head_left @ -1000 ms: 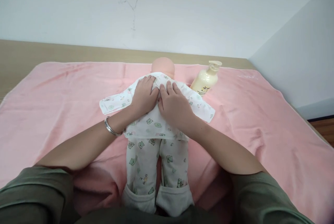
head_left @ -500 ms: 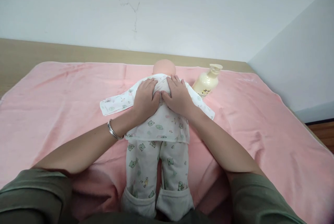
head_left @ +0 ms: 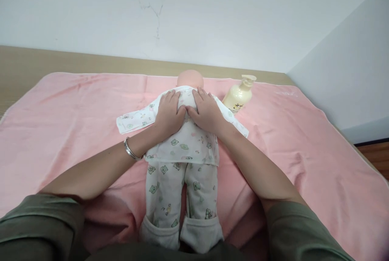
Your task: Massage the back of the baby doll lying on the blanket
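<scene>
A baby doll (head_left: 190, 78) in a white printed top (head_left: 188, 143) and matching trousers (head_left: 167, 188) lies lengthwise before me, its head at the far end. Its face is not in view. My left hand (head_left: 169, 113) rests flat on the upper left of its torso, fingers stretched toward the head. Mirroring it, my right hand (head_left: 207, 112) lies flat on the upper right, the two thumbs nearly meeting in the middle. Neither hand grips anything. The doll's sleeves spread out to both sides.
Under the doll is a pink blanket (head_left: 91, 111) with some folds, spread over a wooden surface (head_left: 24, 60). A cream pump bottle (head_left: 239, 95) stands just beyond the right sleeve. A white wall (head_left: 212, 18) rises behind.
Both hands stay flat on the doll's torso in nearly the same place. The whole view has shifted very slightly; the bottle and doll have not moved on the blanket.
</scene>
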`<state>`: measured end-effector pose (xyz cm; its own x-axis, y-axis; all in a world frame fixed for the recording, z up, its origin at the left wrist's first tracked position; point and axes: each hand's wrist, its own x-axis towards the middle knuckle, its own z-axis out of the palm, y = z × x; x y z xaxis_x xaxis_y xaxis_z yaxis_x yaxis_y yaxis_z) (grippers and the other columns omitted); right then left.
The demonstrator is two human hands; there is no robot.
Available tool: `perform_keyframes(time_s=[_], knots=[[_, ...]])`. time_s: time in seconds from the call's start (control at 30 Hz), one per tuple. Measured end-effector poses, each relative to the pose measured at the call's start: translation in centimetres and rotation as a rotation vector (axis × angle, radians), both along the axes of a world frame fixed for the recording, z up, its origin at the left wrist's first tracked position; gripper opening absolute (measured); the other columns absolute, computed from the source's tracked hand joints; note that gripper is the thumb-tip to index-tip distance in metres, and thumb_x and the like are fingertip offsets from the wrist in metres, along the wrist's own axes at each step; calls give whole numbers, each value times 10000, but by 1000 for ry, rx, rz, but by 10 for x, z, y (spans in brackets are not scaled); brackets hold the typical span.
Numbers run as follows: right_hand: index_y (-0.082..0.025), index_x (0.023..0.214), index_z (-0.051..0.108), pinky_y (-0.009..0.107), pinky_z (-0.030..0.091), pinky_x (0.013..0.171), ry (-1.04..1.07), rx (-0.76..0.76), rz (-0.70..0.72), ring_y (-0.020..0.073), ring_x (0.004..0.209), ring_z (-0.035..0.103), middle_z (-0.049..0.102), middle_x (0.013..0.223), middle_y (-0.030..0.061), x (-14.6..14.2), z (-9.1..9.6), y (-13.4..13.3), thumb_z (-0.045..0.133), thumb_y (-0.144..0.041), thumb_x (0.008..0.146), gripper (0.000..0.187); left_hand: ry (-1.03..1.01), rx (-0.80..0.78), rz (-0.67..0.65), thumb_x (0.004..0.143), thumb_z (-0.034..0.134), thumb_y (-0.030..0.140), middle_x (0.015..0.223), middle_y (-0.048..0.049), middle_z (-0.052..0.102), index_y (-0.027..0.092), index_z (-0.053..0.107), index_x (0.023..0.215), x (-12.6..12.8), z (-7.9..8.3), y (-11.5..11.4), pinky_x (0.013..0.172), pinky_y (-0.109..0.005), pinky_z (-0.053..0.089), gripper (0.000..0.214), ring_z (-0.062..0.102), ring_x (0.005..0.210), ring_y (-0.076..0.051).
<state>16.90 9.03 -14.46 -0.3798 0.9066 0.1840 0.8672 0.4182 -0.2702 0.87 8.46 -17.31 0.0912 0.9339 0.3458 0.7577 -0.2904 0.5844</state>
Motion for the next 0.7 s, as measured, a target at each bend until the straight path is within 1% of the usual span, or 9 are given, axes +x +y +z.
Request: perform_keyframes(time_s=[0.1, 0.2, 0.27, 0.37, 0.47, 0.53, 0.6, 0.7], knots=[[-4, 1560, 343, 563, 213, 1298, -12, -27, 18, 371, 1569, 273, 302, 1656, 256, 2, 2, 0, 430, -403, 1019, 677, -3, 16, 6, 884, 362, 334, 1504, -194, 542, 72, 543, 1390, 0, 0, 0, 1286, -536, 308, 597, 451, 1448, -319], [-12, 1571, 322, 570, 204, 1299, -6, -53, 36, 370, 1583, 236, 275, 1669, 249, 5, 3, 1, 420, -434, 1026, 697, 12, 30, 11, 894, 361, 323, 1489, -191, 564, 75, 560, 1387, 0, 0, -2, 1288, -536, 307, 587, 459, 1453, -313], [-23, 1577, 311, 576, 205, 1296, 7, -63, 49, 367, 1588, 222, 271, 1672, 243, 6, 3, 3, 411, -454, 1026, 707, 18, 55, 15, 901, 369, 325, 1471, -180, 586, 94, 583, 1370, 0, -2, -4, 1270, -536, 341, 565, 488, 1429, -309], [-30, 1574, 316, 579, 216, 1290, 19, -63, 49, 364, 1584, 234, 287, 1668, 237, 7, 3, 2, 416, -451, 1019, 704, -1, 136, 10, 919, 377, 339, 1395, -120, 657, 165, 648, 1288, -1, -5, -6, 1230, -514, 408, 490, 560, 1352, -276], [-32, 1544, 368, 579, 265, 1267, 17, -23, 11, 364, 1531, 335, 395, 1615, 230, 3, 4, -3, 416, -417, 1015, 656, -22, 212, -5, 936, 378, 332, 1321, -82, 705, 200, 694, 1207, -2, -7, -7, 1213, -494, 432, 437, 602, 1293, -244], [-23, 1524, 400, 589, 301, 1242, 4, 17, -41, 377, 1471, 408, 481, 1549, 235, -3, 3, -10, 396, -394, 1022, 624, -30, 219, 2, 931, 395, 332, 1313, -81, 710, 204, 703, 1191, -2, -7, -8, 1212, -500, 431, 423, 607, 1287, -246], [-9, 1530, 392, 617, 314, 1223, -21, 47, -98, 405, 1457, 417, 496, 1527, 253, -8, 1, -18, 359, -375, 1035, 617, -37, 193, 18, 918, 413, 335, 1339, -92, 695, 197, 695, 1211, -1, -6, -8, 1223, -511, 419, 430, 597, 1300, -260], [5, 1555, 358, 659, 318, 1209, -77, 66, -138, 448, 1496, 365, 439, 1562, 286, -15, 1, -30, 301, -359, 1054, 622, -42, 131, 37, 903, 423, 331, 1388, -115, 661, 175, 658, 1276, -1, -4, -9, 1244, -518, 395, 468, 571, 1331, -282]])
